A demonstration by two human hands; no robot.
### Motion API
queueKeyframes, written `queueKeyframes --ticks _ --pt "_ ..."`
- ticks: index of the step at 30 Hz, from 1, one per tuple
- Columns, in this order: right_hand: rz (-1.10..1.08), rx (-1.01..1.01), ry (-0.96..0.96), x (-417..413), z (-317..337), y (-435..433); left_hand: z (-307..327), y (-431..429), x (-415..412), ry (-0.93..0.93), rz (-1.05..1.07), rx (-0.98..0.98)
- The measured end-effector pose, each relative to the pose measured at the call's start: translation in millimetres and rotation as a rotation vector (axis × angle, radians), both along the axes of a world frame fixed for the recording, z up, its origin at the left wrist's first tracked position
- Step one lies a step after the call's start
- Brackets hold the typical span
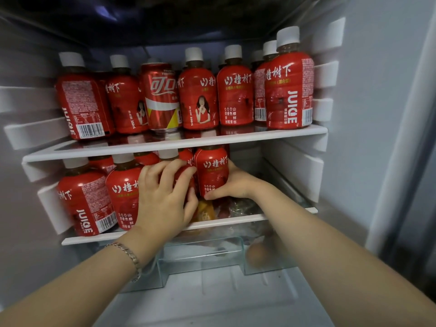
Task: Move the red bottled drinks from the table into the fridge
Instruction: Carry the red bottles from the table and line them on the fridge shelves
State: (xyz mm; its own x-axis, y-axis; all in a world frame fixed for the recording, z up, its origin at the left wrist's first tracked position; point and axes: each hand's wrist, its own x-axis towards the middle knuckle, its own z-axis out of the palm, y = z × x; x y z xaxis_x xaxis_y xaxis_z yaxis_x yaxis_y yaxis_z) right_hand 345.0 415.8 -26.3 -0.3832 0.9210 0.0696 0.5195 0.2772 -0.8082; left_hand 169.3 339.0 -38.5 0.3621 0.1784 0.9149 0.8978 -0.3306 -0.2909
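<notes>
Fridge (358,119), lower shelf (283,214), centre of frame. Left hand (165,194) was curled round one red juice bottle (187,159); right hand (233,185) gripped a second bottle (212,171). Both stood upright beside the stocked row (103,197). Step: shelving. The next move likely called for seating both, then letting go.

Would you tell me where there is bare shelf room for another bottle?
Bare: the right end of the lower shelf, between the bottle in the right hand and the fridge wall. Crowded: the upper shelf side to side, and the left of the lower shelf.
</notes>
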Motion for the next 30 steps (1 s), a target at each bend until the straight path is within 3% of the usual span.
queueKeyframes --ticks 5,9,12,14,19,21,26,30 --pt "-0.118 0.035 -0.006 -10.3 -0.8 -8.2 -1.1 -3.3 -2.1 0.026 0.034 -0.003" --pt "-0.226 0.026 -0.318 -17.3 -0.1 -30.6 0.5 -5.8 -0.4 0.056 0.074 -0.052" --pt "-0.192 -0.005 -0.634 -17.6 36.4 -70.2 7.1 -13.1 0.0 0.05 0.083 -0.107" --pt "-0.253 0.132 -0.571 -11.9 72.7 -100.3 11.7 -19.1 0.0 0.028 0.061 -0.146" --pt "-0.712 0.74 -0.056 9.0 125.7 -126.5 28.3 -23.1 2.9 0.023 0.035 -0.207" --pt "-0.877 0.885 0.036 19.6 135.5 -123.2 34.8 -24.3 2.8 0.049 0.038 -0.213" --pt "-0.999 0.792 -0.114 26.4 128.0 -91.5 36.7 -26.0 3.1 0.092 0.079 -0.227" --pt "-1.057 0.836 -0.229 22.6 113.2 -78.3 35.0 -26.8 2.0 0.105 0.095 -0.244"
